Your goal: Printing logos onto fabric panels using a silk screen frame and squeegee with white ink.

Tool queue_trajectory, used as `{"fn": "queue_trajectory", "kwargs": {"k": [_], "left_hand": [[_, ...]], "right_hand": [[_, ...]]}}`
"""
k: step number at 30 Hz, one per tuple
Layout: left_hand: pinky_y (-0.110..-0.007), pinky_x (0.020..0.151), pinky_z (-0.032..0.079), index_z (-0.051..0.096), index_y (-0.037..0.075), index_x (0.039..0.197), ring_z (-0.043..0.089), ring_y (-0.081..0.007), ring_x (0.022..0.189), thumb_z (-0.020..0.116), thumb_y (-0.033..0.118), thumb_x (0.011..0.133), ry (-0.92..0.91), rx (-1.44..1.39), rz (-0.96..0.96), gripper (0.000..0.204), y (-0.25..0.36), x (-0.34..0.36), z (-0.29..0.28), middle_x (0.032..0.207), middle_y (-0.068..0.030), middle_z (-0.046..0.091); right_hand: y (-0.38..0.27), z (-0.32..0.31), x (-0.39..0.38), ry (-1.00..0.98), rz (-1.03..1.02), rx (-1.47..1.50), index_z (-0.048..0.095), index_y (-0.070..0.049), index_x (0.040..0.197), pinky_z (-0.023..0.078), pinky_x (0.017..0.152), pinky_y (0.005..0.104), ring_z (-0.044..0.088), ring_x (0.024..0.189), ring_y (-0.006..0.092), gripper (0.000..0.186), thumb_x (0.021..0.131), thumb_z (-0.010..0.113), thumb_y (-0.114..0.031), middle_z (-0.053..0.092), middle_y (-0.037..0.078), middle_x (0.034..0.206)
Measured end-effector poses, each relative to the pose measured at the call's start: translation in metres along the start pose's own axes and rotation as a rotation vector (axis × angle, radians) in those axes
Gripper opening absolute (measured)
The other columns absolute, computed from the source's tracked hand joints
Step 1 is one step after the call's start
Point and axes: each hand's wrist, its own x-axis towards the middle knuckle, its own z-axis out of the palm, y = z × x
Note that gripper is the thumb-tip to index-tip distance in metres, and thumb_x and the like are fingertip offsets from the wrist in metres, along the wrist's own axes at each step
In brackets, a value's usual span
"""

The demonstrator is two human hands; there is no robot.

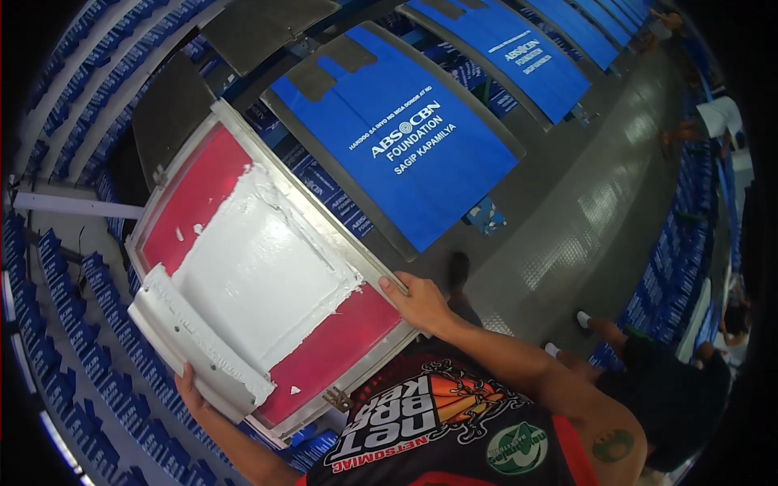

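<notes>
A screen-printing frame (324, 243) with a metal rim and red mesh (324, 340) lies tilted in front of me. Thick white ink (235, 251) covers the middle of the mesh. A wide, white-smeared squeegee blade (186, 332) rests along the frame's lower-left part. My left hand (192, 389) grips this squeegee at its near end, with the fingers partly hidden behind it. My right hand (413, 300) holds the frame's right edge, thumb on the rim. A metal hinge or clamp (338, 398) is on the near edge.
Boards with blue printed pieces (454, 194) run away beyond the frame. Racks of blue pieces (97, 340) line the left and right sides. A grey walkway (583, 211) runs along the right. A person in dark clothing (673, 397) is close at my right; others stand farther along.
</notes>
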Motion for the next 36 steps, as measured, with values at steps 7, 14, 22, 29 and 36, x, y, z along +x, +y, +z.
{"fn": "queue_trajectory", "kwargs": {"k": [7, 14, 22, 29, 36], "left_hand": [[-0.043, 0.085, 0.052, 0.039, -0.007, 0.132, 0.061, -0.0337, 0.099, 0.066, 0.020, 0.084, 0.079, -0.109, 0.088, 0.062, 0.008, -0.107, 0.116, 0.117, -0.0227, 0.057], [-0.038, 0.080, 0.053, 0.049, -0.007, 0.122, 0.065, -0.0264, 0.089, 0.068, 0.017, 0.081, 0.042, -0.116, 0.008, 0.051, -0.005, -0.104, 0.274, 0.105, -0.0172, 0.063], [-0.035, 0.072, 0.055, 0.057, -0.005, 0.114, 0.067, -0.0233, 0.078, 0.068, 0.019, 0.082, -0.153, -0.041, -0.045, 0.042, -0.020, -0.045, 0.411, 0.096, -0.0137, 0.067], [-0.038, 0.073, 0.055, 0.059, -0.005, 0.111, 0.066, -0.0273, 0.080, 0.068, 0.016, 0.079, -0.156, -0.087, -0.064, 0.039, -0.023, -0.021, 0.440, 0.094, -0.0158, 0.067], [-0.044, 0.086, 0.050, 0.045, -0.005, 0.130, 0.062, -0.0330, 0.098, 0.065, 0.018, 0.083, -0.049, -0.219, -0.030, 0.056, -0.029, -0.052, 0.380, 0.117, -0.0190, 0.060]], "right_hand": [[0.026, -0.119, 0.022, -0.107, -0.187, -0.059, 0.060, 0.006, 0.112, 0.051, 0.071, 0.0422, 0.067, 0.075, 0.0362, 0.069, 0.088, 0.050, -0.058, 0.065, 0.024, 0.072], [0.066, -0.253, 0.029, 0.107, -0.101, -0.035, 0.066, 0.001, 0.103, 0.050, 0.070, 0.0363, 0.068, 0.078, 0.0259, 0.056, 0.089, 0.054, -0.052, 0.068, 0.018, 0.080], [0.102, -0.340, 0.059, 0.311, -0.071, -0.082, 0.067, 0.005, 0.096, 0.048, 0.073, 0.0356, 0.066, 0.080, 0.0259, 0.058, 0.090, 0.053, -0.051, 0.067, 0.020, 0.081], [0.097, -0.365, 0.086, 0.304, -0.038, -0.174, 0.069, 0.001, 0.094, 0.049, 0.068, 0.0422, 0.068, 0.075, 0.0325, 0.059, 0.087, 0.053, -0.055, 0.067, 0.021, 0.075], [0.065, -0.346, 0.106, 0.127, -0.149, -0.153, 0.065, 0.001, 0.108, 0.051, 0.075, 0.0404, 0.068, 0.078, 0.0327, 0.067, 0.085, 0.053, -0.061, 0.066, 0.022, 0.076]]}}
